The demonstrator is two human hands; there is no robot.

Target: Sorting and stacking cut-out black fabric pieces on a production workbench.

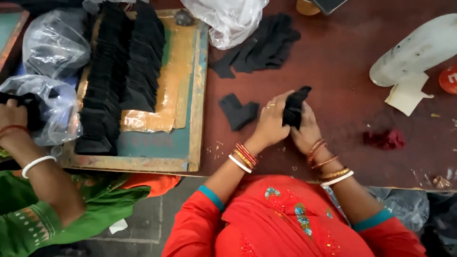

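In the middle of the frame I see both hands closed on one black cloth piece (295, 105). The left hand (271, 121) has its fingers curled together around the left side of the piece, and a ring shows on one finger. The right hand (306, 131) grips the same piece from below and from the right, its fingers pressed on the fabric. The cloth stands up between the two hands, above the dark red table (342, 62).

Just to the left of the left hand, a second small black piece (238, 112) lies flat on the table, not touching the hand. In the upper middle of the frame a loose heap of black pieces (264, 47) lies partly under a clear plastic bag (228, 19). At the left, long rows of stacked black pieces (121, 71) lie on a wooden framed board (190, 95). At the right, a small dark red cloth scrap (385, 139) lies on the table.

At the far left edge, another person's hand (13, 119) holds dark cloth beside a plastic bag.
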